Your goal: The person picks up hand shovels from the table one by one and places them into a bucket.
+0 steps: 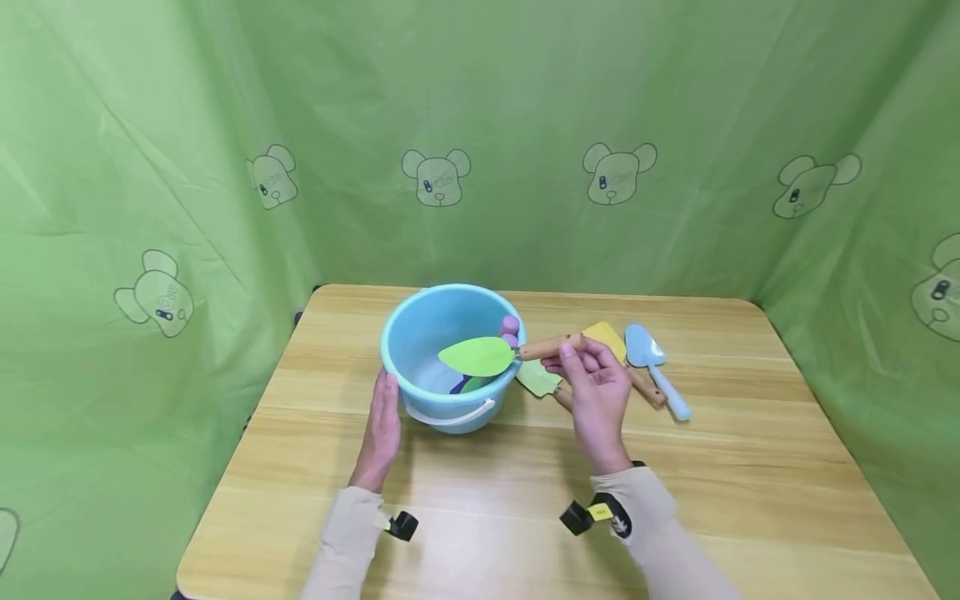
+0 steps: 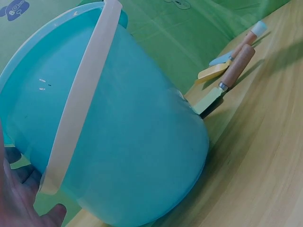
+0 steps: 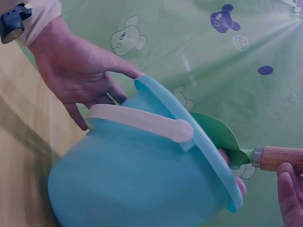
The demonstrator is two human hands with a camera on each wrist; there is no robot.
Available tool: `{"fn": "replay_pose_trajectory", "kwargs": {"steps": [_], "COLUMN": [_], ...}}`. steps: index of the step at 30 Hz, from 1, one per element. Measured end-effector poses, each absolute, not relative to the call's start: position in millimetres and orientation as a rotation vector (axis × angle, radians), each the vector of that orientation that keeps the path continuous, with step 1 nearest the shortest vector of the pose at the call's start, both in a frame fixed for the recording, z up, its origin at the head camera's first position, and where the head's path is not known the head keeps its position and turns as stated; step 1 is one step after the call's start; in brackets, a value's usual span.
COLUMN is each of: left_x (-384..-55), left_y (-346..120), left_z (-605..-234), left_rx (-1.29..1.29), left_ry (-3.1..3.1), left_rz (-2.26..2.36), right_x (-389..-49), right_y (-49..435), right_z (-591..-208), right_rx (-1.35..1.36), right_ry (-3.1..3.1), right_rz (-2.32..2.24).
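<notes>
A light-blue bucket (image 1: pixel 420 325) with a white carrying handle (image 2: pixel 87 94) stands on the wooden table. My left hand (image 1: pixel 382 425) rests against its left side, fingers extended along the wall near the rim; the right wrist view shows the thumb at the rim. With fingertips and thumb, my right hand (image 1: pixel 600 392) pinches the wooden handle of a green trowel (image 1: pixel 476 357), whose blade lies level over the bucket's opening. Inside, at the right, purple handle ends (image 1: pixel 510 324) stick up and part of a green piece (image 1: pixel 474 385) shows; the rest is hidden under the blade.
Right of the bucket lies a pale-green shovel (image 1: pixel 536 377) with a wooden handle, partly covered by the bucket. Beyond my right hand are a yellow shovel (image 1: pixel 606 337) and a blue trowel (image 1: pixel 645 346). A green curtain (image 1: pixel 525 233) surrounds the table's back and sides.
</notes>
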State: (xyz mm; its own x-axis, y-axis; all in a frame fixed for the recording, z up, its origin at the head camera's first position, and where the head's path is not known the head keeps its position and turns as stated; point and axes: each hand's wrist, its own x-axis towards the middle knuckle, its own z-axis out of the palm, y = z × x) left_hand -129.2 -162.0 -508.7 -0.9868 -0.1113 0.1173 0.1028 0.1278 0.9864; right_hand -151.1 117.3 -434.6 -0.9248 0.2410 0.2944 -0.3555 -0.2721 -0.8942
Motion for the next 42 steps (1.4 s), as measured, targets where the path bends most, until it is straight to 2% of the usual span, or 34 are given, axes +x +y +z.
{"fn": "replay_pose_trajectory", "kwargs": {"steps": [26,35,42], "left_x": [-130,-129,-128], "left_y": [-162,-162,-162], "left_z": [-510,-509,-510], "left_rx": [-0.096,-0.054,-0.048], "left_ry": [-2.163,-2.183,-2.188], "left_rz": [-1.958,-1.967,-1.97], "right_x": [-144,-151,-156], "right_y": [88,86,83], "right_z": [-442,-447,-455], "right_rx": [0.375,0.555,0.568], "right_ry": [-2.056,-2.162,-2.218], "right_rz": [1.854,1.528,1.394]}}
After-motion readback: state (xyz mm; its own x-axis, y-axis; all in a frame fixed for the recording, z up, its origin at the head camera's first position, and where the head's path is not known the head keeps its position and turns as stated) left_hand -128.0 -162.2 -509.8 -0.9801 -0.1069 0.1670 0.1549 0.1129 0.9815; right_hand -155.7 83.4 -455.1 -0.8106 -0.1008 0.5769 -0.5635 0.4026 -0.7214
